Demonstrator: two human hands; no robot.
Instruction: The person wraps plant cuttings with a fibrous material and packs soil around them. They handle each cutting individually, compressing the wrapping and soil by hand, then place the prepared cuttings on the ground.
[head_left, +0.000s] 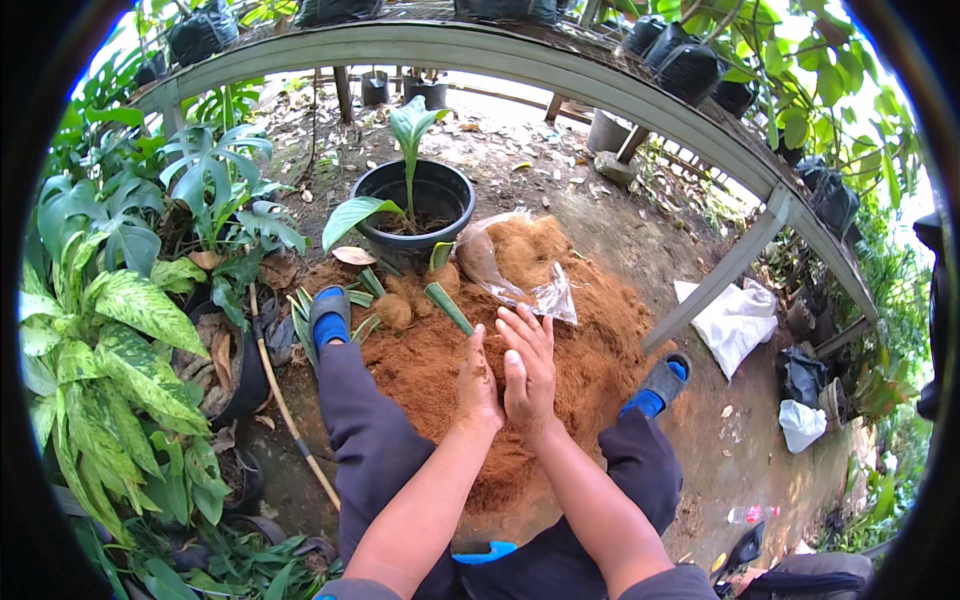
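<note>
Above a spread heap of reddish-brown coco peat (420, 375), my left hand (478, 382) and my right hand (529, 364) face each other palm to palm, close together, fingers pointing away from me. Whether anything lies between the palms is hidden. Just beyond the fingertips is a cut green leaf piece (448, 307), standing up beside a fibre-wrapped ball (394, 310). A clear plastic bag (559, 294) with coconut fibre (525, 247) rests on the heap. Behind it all, a black plastic pot (461, 214) holds a broad-leaved plant (410, 135).
A wooden bench (480, 49) bearing bagged plants arches across the back, its leg (720, 274) at right. Variegated potted plants (120, 352) crowd the left, beside a bamboo-like stick (281, 397). White sacks (731, 319) and a plastic bottle (752, 514) lie on the right.
</note>
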